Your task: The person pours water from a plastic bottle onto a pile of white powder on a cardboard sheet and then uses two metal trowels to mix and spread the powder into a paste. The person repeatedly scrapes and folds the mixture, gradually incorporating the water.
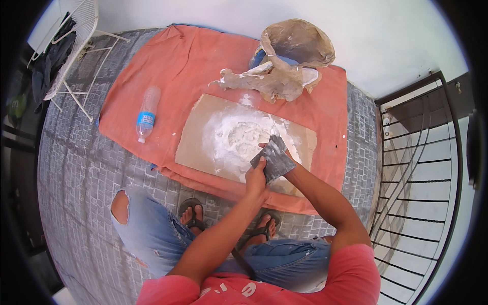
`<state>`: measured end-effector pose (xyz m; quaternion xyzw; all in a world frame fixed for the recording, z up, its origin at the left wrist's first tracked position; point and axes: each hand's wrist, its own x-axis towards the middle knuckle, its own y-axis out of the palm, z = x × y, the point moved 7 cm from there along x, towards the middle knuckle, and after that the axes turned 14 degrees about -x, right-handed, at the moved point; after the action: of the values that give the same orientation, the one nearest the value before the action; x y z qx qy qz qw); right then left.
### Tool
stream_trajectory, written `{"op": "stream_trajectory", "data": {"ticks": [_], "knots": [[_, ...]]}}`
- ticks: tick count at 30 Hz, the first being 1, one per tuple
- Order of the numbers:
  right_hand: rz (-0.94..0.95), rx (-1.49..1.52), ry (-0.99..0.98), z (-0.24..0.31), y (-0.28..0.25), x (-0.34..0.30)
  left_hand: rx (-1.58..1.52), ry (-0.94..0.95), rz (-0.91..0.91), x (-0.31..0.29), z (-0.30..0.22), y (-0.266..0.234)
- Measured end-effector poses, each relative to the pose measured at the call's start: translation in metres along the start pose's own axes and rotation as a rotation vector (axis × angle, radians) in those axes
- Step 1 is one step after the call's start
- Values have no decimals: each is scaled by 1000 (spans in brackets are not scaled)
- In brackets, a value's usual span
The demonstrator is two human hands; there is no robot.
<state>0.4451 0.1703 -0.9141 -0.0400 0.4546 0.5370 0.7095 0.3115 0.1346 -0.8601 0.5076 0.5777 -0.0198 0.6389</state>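
My left hand [255, 176] grips the lower left side of a dark grey flat scraper plate [274, 160], its thumb along the edge. My right hand [290, 158] holds the same plate from the right, with most of its fingers hidden behind it. White smears mark the plate's top end. Below the hands, a heap of white powder [246, 140] with a hollow in its middle lies on a brown cardboard sheet [195, 140]. The plate hangs over the heap's near right side.
An orange cloth [147, 71] lies under the cardboard on grey paving [76, 183]. At the left stands a clear bottle with a blue label [146, 118]. An open, crumpled paper sack [290, 84] sits at the back. A white chair [76, 46] and a black metal gate [417, 203] flank the area.
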Motion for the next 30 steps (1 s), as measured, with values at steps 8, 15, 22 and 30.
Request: {"op": "stream_trajectory", "data": {"ticks": [8, 15, 22, 30], "knots": [[176, -22, 209, -39, 6, -43, 12, -49, -119, 27, -10, 6], [-103, -569, 295, -32, -50, -74, -60, 95, -219, 67, -38, -3], [-422, -1382, -755, 91, -4, -116, 452, 620, -125, 72, -104, -20], [-241, -1899, -1168, 67, 88, -87, 923, 591, -31, 21, -89, -13]]}}
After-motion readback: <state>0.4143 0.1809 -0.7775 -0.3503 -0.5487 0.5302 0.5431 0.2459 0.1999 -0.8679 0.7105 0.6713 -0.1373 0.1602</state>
